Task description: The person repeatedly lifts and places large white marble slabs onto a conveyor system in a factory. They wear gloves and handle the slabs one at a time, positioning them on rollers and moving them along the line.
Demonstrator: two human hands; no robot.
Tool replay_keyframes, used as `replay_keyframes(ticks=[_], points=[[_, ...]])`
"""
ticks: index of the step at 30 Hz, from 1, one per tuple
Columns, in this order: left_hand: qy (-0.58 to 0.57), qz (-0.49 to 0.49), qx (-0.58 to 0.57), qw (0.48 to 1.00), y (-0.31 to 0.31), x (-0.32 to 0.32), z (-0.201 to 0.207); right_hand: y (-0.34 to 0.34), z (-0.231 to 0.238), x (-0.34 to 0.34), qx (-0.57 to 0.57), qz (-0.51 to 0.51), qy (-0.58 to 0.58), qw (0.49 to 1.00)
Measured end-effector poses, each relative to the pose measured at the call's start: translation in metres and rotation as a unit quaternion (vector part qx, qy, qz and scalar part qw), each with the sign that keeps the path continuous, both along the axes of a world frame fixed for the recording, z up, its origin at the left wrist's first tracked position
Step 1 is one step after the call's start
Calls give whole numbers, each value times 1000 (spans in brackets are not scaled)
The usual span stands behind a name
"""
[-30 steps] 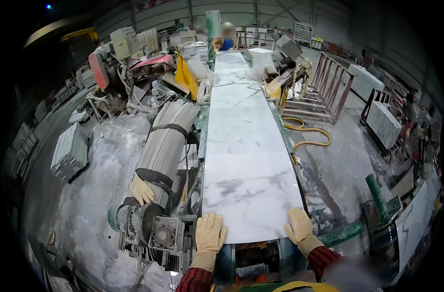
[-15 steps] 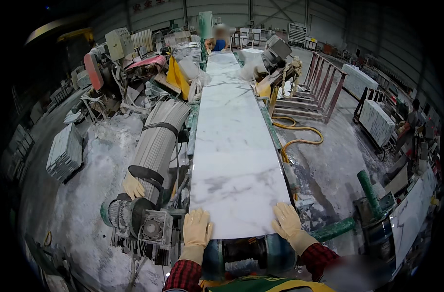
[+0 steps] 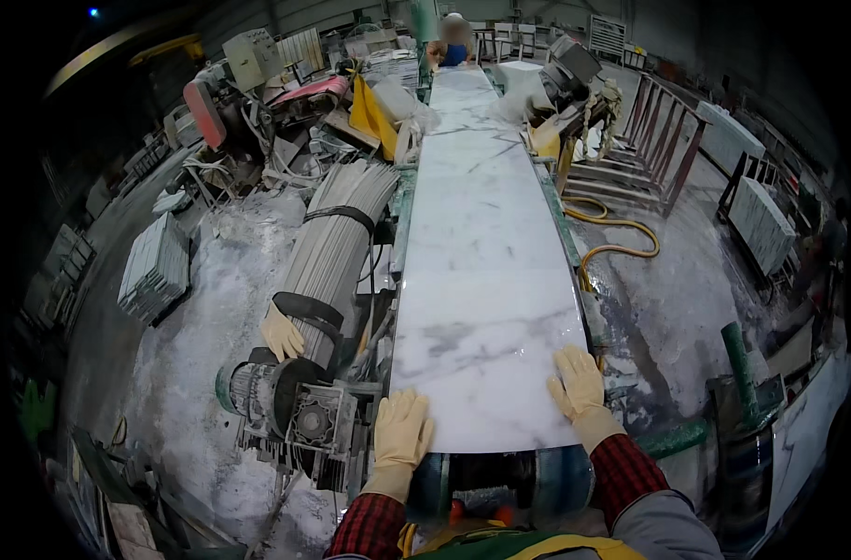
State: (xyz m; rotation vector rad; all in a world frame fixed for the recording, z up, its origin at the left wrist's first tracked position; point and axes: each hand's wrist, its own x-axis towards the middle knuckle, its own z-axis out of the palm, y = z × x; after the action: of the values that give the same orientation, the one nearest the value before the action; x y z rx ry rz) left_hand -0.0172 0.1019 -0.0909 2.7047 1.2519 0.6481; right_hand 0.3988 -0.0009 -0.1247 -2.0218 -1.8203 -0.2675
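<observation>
A long white marble slab surface [image 3: 486, 355] with grey veins runs away from me on a roller stand. A faint line crosses it, and I cannot tell whether it is one piece or several. My left hand [image 3: 400, 439], in a cream rubber glove, lies on the near left corner, fingers stretched out. On the right edge, somewhat farther up, rests my right hand [image 3: 579, 390] in a matching glove, its fingers spread flat. Neither hand wraps round the slab. Below the slab's near end shows a dark roller [image 3: 564, 481].
Left of the slab stand a motor [image 3: 255, 392] and a strapped bundle of grey strips [image 3: 337, 233] with a loose glove [image 3: 282, 333]. A co-worker [image 3: 454, 51] stands at the far end. To the right lie a yellow hose [image 3: 631, 250], a metal rack [image 3: 663, 140] and a green bar [image 3: 673, 437].
The whole view has shifted, so the scene sits farther right and higher. My right hand has moved a little farther up the slab's right edge; my left hand stays near its corner.
</observation>
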Motion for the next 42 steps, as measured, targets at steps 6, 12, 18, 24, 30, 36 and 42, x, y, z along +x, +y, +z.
replay_keyframes(ticks=[6, 12, 18, 24, 30, 36, 42], points=[[8, 4, 4, 1000, -2, -1, -7, 1, 5, 0, 13, -4, 6, 1000], [13, -4, -1, 1000, -5, -2, -2, -3, 1, -1, 60, -1, 17, 998], [10, -1, -1, 1000, -10, -5, -3, -4, 9, -2, 41, 2, 51, 998], [10, -5, 2, 1000, -13, -6, -3, -7, 8, -6, 88, 2, 38, 995], [4, -2, 6, 1000, -18, -7, -1, -12, 11, -8, 80, 5, 51, 995], [7, -3, -2, 1000, -21, -9, -1, -14, 9, -8, 84, 2, 37, 996], [18, -1, -10, 1000, -25, -9, 3, -17, 9, -11, 82, -3, 33, 996]])
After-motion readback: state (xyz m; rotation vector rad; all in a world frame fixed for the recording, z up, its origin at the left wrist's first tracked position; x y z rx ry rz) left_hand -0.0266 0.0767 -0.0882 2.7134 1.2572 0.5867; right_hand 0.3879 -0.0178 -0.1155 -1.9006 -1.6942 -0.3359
